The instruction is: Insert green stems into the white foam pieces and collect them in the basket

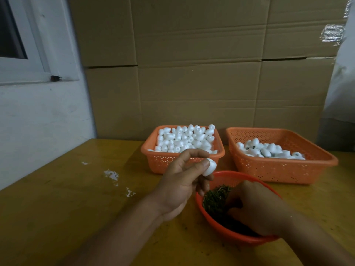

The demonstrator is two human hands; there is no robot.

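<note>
Head view: at frame centre, a person's left hand [180, 181] pinches a white foam piece [209, 167] between thumb and fingertips. It looks feather-light and easily dented, so it is best held by its rounded sides, with the end left free for a stem. At lower right, the right hand [257, 208] digs into the green stems [215, 200] in a red bowl [230, 235]; whether it grasps one cannot be told. Behind, the left orange basket [153, 162] brims with bare foam pieces; the right orange basket [288, 169] holds a shallower layer, a few apparently showing dark stems.
</note>
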